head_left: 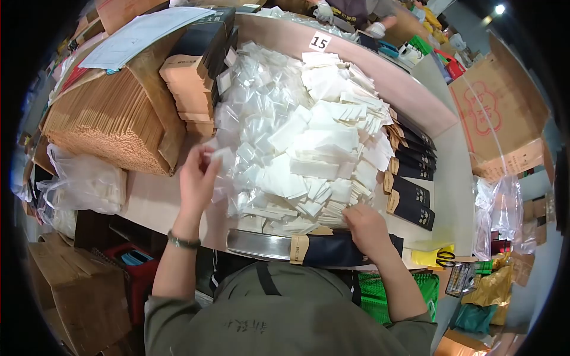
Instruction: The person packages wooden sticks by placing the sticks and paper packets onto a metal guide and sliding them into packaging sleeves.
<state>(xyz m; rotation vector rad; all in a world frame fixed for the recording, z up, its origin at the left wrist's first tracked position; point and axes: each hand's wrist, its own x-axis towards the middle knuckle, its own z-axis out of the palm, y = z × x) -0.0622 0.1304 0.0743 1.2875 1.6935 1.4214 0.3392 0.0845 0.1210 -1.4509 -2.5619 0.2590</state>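
Note:
My left hand (199, 172) is at the left edge of a heap of clear plastic packets (258, 101), its thumb and fingers closed on a small clear packet (222, 155). On the right, my right hand (363, 228) touches the lower edge of a pile of white paper packets (323, 154), fingers bent together; what they hold, if anything, is hidden. Just below that hand, a dark blue and kraft paper bag (332, 249) lies on a metal tray (258, 244) at the table's front edge. More dark bags (411, 202) lie in a column right of the pile.
A large stack of brown bags (110, 115) stands at the left, beside upright dark-and-kraft bags (190, 77). The table's raised rim (404, 89) curves behind the pile. Scissors (445, 256) lie at the right front. Across the rim, another person's gloved hands (323, 12) show.

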